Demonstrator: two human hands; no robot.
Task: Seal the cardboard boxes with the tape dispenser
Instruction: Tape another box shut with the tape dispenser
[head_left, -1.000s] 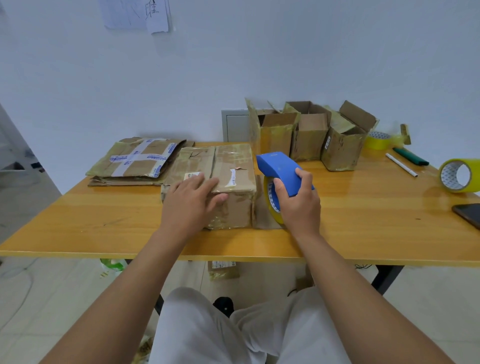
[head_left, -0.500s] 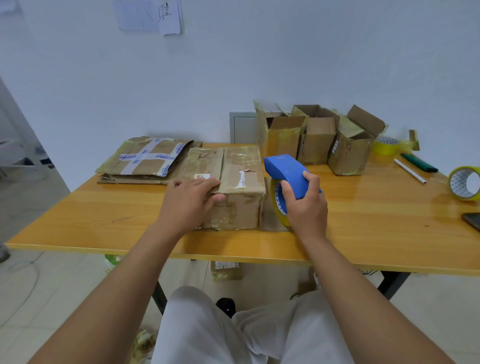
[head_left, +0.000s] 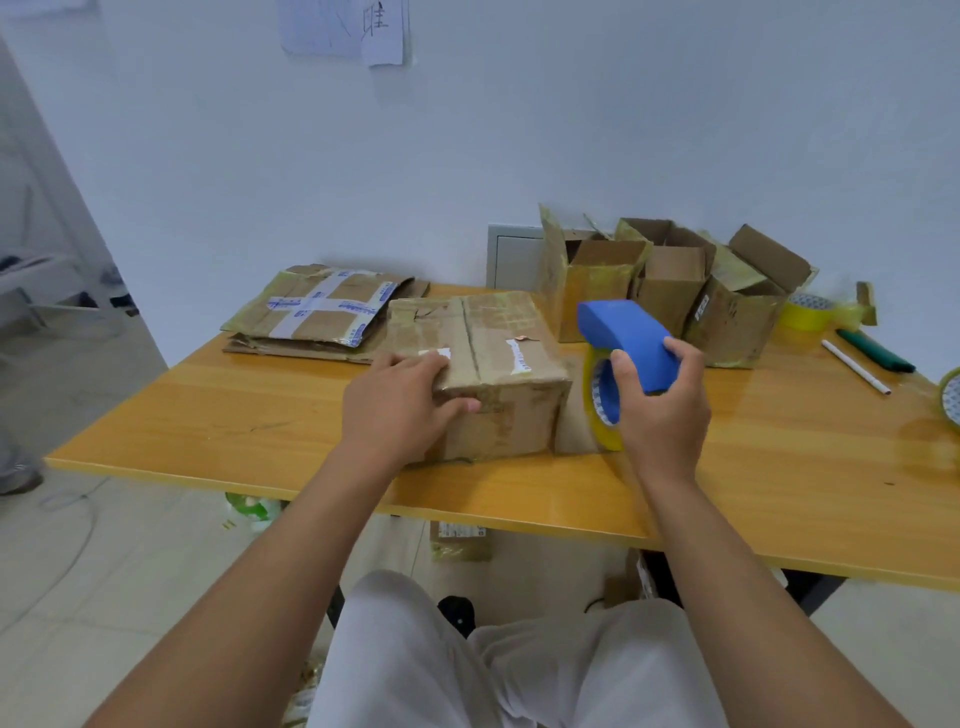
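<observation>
A closed cardboard box (head_left: 498, 358) with old tape and white labels lies on the wooden table (head_left: 260, 415) in front of me. My left hand (head_left: 400, 410) rests on its near left corner, fingers over the top edge and thumb on the front face. My right hand (head_left: 662, 410) grips a blue tape dispenser (head_left: 631, 343) holding a yellow tape roll, just right of the box and touching the table. Three open cardboard boxes (head_left: 670, 280) stand behind at the wall.
Flattened cardboard (head_left: 322, 312) lies at the back left. Yellow tape rolls sit at the back right (head_left: 805, 312) and at the right edge (head_left: 950, 400). A white pen (head_left: 854, 366) and a dark green marker (head_left: 875, 351) lie between them. More cardboard sits under the table.
The camera has tilted and the scene sits lower in view. My left hand has slid toward the box's near left corner, thumb now on the front face. The dispenser stays beside the box.
</observation>
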